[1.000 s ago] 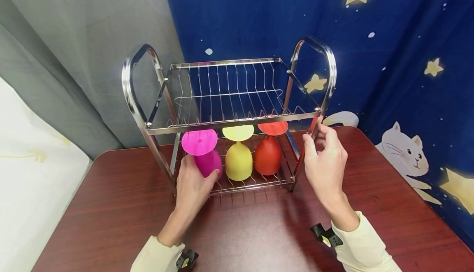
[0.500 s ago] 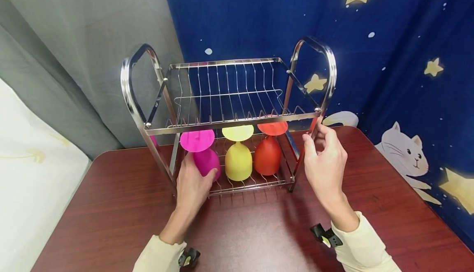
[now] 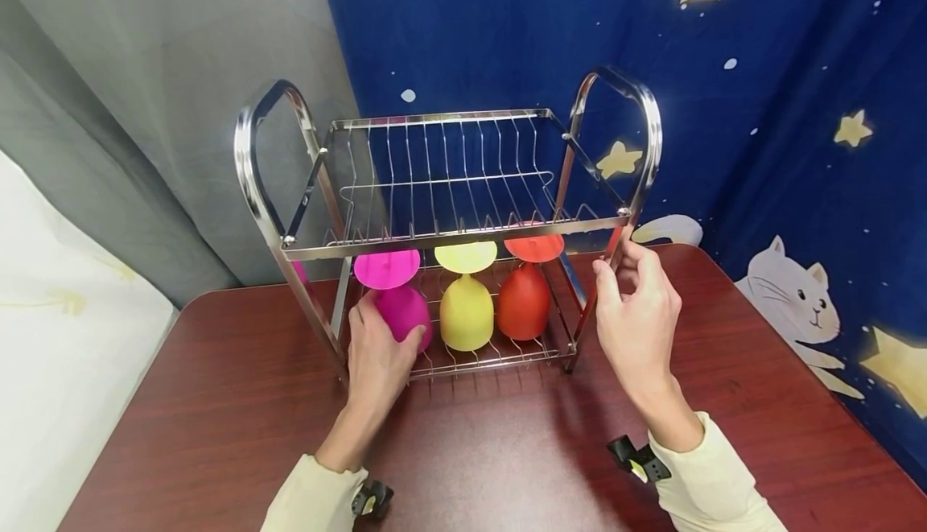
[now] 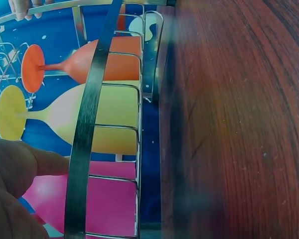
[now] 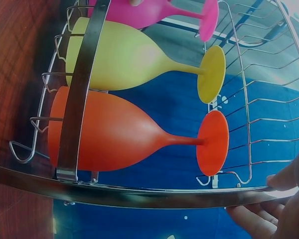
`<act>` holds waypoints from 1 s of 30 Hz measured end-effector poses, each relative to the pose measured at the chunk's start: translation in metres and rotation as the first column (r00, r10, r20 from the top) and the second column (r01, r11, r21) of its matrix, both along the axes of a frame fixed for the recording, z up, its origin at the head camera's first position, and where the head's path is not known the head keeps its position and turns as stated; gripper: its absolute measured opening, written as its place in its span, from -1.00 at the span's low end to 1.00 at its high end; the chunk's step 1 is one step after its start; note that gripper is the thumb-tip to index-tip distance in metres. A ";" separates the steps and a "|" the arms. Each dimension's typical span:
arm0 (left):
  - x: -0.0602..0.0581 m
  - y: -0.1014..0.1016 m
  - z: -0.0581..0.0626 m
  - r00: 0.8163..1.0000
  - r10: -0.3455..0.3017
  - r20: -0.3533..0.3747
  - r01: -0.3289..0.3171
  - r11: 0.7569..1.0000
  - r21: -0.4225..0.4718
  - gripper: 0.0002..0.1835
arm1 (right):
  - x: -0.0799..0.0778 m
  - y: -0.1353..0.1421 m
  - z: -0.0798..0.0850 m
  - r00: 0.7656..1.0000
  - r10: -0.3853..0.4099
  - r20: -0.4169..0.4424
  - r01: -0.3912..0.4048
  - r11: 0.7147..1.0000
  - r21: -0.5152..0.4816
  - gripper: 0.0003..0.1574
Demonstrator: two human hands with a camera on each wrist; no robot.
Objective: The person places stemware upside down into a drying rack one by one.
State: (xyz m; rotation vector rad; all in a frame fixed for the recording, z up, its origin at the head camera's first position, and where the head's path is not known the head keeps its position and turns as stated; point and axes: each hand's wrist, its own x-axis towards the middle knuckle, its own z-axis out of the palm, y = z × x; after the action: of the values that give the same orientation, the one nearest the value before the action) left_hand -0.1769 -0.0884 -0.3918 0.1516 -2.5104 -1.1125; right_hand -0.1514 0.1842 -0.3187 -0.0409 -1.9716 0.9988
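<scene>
Three upside-down wine goblets stand in a row on the lower tier of a two-tier metal dish rack (image 3: 449, 242). From left to right in the head view come the pink goblet (image 3: 405, 315), the yellow goblet (image 3: 467, 315) and the orange-red goblet (image 3: 523, 304). My left hand (image 3: 376, 363) grips the pink goblet's bowl, thumb on its right side; the fingers behind it are mostly hidden. With thumb and fingers, my right hand (image 3: 640, 323) holds the rack's right front post. The right wrist view shows the orange-red goblet (image 5: 109, 134) nearest that post.
The rack's upper tier of bent wires (image 3: 463, 182) sits just above the goblet bases. Beneath is a reddish-brown wooden table (image 3: 478, 451). Behind it hang a grey curtain (image 3: 181, 113) and a blue curtain (image 3: 463, 33) with stars and a cat.
The pink goblet has shifted slightly left and back with my left hand around it. My right hand has kept its hold on the post.
</scene>
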 end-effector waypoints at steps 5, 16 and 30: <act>-0.001 0.002 -0.002 1.000 0.003 -0.002 -0.003 1.000 -0.029 -0.14 | 0.000 0.000 0.000 1.000 0.003 0.002 -0.003 1.000 -0.001 -0.63; 0.000 0.002 -0.003 1.000 0.013 -0.014 -0.013 0.999 -0.040 -0.10 | -0.004 -0.001 -0.003 1.000 0.002 -0.014 -0.002 1.000 0.012 -0.62; 0.028 -0.002 0.016 0.891 -0.049 -0.452 0.023 0.998 -0.064 -0.42 | 0.006 -0.003 -0.001 0.995 0.040 -0.090 -0.046 0.997 -0.060 -0.49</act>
State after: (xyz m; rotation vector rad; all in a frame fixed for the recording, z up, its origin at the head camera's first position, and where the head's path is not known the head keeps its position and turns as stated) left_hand -0.1488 -0.0905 -0.3762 -0.1580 -2.1255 -0.9559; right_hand -0.1451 0.1812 -0.3201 0.0112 -1.8678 1.0716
